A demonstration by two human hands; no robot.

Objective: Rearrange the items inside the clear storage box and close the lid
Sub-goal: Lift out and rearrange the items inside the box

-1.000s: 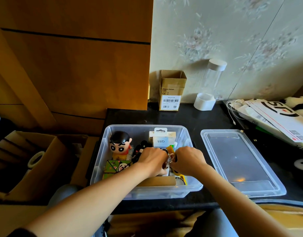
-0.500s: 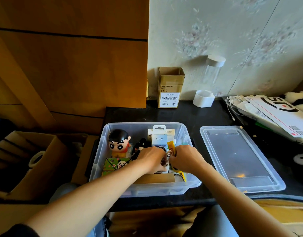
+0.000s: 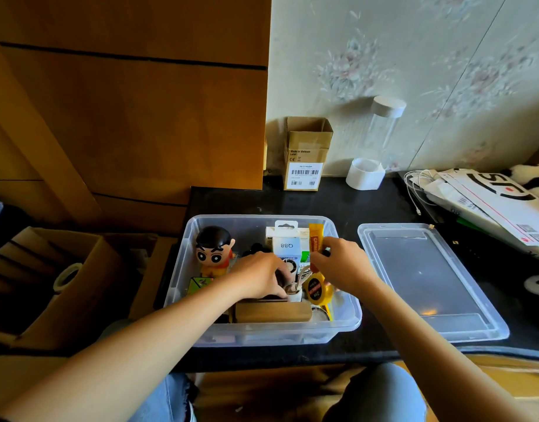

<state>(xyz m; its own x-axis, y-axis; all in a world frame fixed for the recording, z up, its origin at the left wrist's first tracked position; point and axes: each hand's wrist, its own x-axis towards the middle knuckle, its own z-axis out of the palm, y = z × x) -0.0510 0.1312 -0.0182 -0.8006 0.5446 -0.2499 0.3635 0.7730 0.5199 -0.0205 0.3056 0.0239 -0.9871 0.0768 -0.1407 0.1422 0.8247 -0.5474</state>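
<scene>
The clear storage box stands open on the black table. Inside it are a cartoon boy figure, a white packet marked Q88, a yellow tape measure, a wooden case and a green patterned cube. My right hand pinches a yellow tube and holds it upright near the box's back right. My left hand reaches into the middle of the box with fingers curled on a small brown item. The clear lid lies flat to the right of the box.
A small cardboard box and a clear cylinder with a white base stand at the wall. White envelopes and cables lie at the right. An open carton with a tape roll sits on the floor at the left.
My right hand has lifted the yellow tube upright and moved it toward the back right of the box, uncovering the tape measure. My left hand stays in the middle of the box.
</scene>
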